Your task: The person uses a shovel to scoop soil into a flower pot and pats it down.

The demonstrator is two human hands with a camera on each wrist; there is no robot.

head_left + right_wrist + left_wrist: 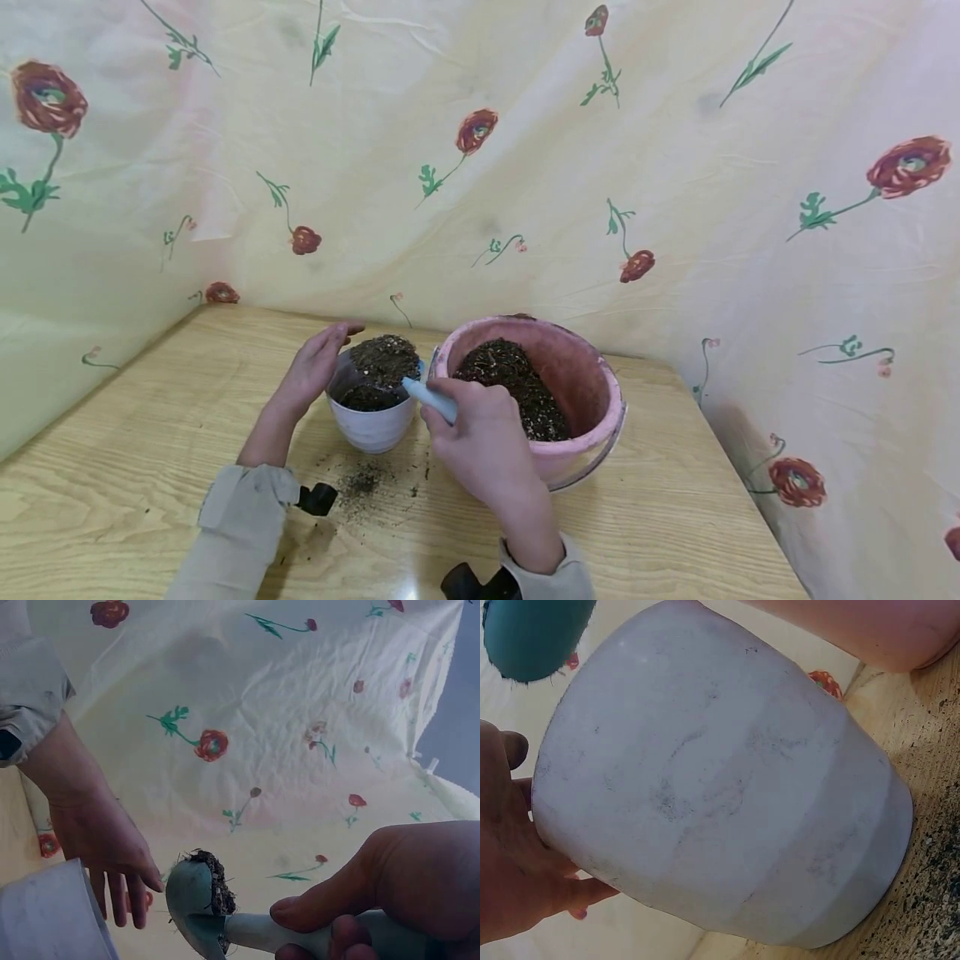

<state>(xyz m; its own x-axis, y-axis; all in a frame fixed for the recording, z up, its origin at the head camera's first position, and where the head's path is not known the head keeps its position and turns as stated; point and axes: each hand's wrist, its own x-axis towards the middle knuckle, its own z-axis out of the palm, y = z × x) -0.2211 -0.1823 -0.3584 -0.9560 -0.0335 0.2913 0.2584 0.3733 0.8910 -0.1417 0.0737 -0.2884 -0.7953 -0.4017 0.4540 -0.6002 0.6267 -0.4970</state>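
A white pot (372, 429) with dark soil in it stands on the table, left of a pink bucket (558, 354). My right hand (483, 437) grips the pale blue handle of a hand trowel (259, 930). Its blade, heaped with soil (384, 358), is above the pot's mouth. My left hand (311, 371) is at the pot's left side near the rim, fingers extended. In the left wrist view the pot's wall (720, 780) hides part of those fingers, so I cannot tell how firmly they touch it.
Dark potting soil (517, 387) lies inside the bucket, mostly to its left, and a wire handle (600, 458) hangs at its front. Loose soil (363, 482) is scattered on the wooden table (660, 517) before the pot. Flower-patterned cloth (555, 192) hangs behind.
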